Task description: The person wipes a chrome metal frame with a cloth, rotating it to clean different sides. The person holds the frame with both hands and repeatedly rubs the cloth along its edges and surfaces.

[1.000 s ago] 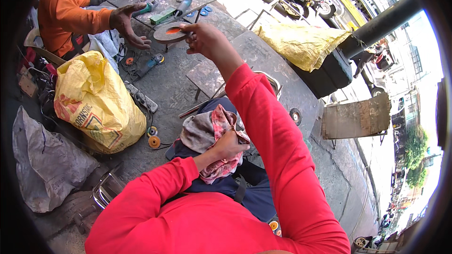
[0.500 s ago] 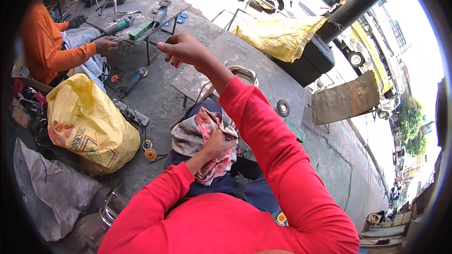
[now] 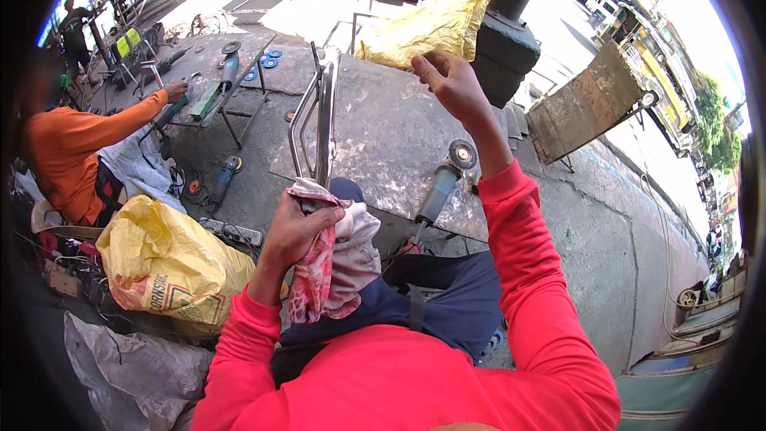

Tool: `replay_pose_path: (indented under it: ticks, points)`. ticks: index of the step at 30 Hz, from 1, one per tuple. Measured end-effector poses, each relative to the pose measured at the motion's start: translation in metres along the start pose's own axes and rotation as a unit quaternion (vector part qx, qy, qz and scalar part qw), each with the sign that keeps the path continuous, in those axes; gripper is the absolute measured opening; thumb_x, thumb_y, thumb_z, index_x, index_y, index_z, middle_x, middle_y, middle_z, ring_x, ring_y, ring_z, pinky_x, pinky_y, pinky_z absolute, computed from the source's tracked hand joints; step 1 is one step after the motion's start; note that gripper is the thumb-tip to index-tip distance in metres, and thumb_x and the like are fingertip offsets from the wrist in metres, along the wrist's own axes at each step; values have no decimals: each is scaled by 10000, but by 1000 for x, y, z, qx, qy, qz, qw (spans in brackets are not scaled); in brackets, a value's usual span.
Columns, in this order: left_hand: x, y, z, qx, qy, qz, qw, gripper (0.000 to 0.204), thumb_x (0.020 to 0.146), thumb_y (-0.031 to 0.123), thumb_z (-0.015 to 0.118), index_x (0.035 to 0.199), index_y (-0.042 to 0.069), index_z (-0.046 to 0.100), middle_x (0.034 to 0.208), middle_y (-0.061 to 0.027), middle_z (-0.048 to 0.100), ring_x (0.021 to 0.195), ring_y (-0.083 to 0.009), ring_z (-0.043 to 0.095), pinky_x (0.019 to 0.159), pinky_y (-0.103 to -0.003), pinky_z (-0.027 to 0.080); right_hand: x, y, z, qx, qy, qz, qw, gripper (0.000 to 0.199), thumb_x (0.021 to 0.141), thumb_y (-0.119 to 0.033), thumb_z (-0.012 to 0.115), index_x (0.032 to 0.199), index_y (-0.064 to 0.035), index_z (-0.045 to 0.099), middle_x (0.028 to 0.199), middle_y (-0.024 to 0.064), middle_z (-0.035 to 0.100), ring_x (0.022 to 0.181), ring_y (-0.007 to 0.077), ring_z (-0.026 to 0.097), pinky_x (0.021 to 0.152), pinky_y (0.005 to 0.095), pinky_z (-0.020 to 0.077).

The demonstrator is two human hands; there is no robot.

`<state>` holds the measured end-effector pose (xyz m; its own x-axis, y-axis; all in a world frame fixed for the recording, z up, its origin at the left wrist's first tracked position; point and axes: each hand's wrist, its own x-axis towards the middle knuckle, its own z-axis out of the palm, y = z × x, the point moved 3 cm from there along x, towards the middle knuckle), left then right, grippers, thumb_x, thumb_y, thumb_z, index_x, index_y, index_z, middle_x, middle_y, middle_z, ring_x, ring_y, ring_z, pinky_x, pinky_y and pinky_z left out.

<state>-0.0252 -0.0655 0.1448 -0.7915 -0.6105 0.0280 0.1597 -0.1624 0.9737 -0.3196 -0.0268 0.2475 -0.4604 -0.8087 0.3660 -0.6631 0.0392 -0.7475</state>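
Note:
My left hand (image 3: pixel 300 233) is closed around a red-and-grey cloth rag (image 3: pixel 339 259) and the lower end of a shiny chrome tubular metal frame (image 3: pixel 325 124). Upward from that hand the frame stands, its far end over the worn board. The rag's loose part hangs onto my dark-trousered lap. My right hand (image 3: pixel 456 89) is raised to the right of the frame, apart from it, with loosely bent fingers and the thumb out. I see nothing in it. Below it, an angle grinder (image 3: pixel 438 193) rests on the board's near edge, disc side away from me.
The worn board (image 3: pixel 391 124) spreads ahead of me. At left a co-worker in an orange sleeve (image 3: pixel 112 129) reaches toward a low metal stand. A yellow sack (image 3: pixel 171 259), a grey sack (image 3: pixel 132 371) and another grinder (image 3: pixel 226 177) lie nearby. A black post base (image 3: pixel 503 60) stands ahead right.
The chrome frame has come up from beside my lap to stand in view, and my left hand now grips it through the rag. My right hand has swung to the right. The co-worker's arm has shifted.

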Motion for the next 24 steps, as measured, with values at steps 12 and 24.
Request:
replay_pose_path:
  ticks: [12,24]
  points:
    - [-57,73,22,-120,-98,-84,984,656,660,-164,749,1205,-3,420,999,-146,632,975,-255,659,899,-411,528,11,-39,-42,125,31,-70,989,755,984,-636,234,932,-7,648,571,-15,487,532,72,453,566,244,377]
    - [-12,109,5,235,-182,-78,952,178,739,70,805,796,4,651,734,7,636,696,-56,567,634,-258,471,-34,1,-51,138,71,-38,987,700,1000,-597,278,874,-24,659,575,-76,454,471,17,336,444,227,235]
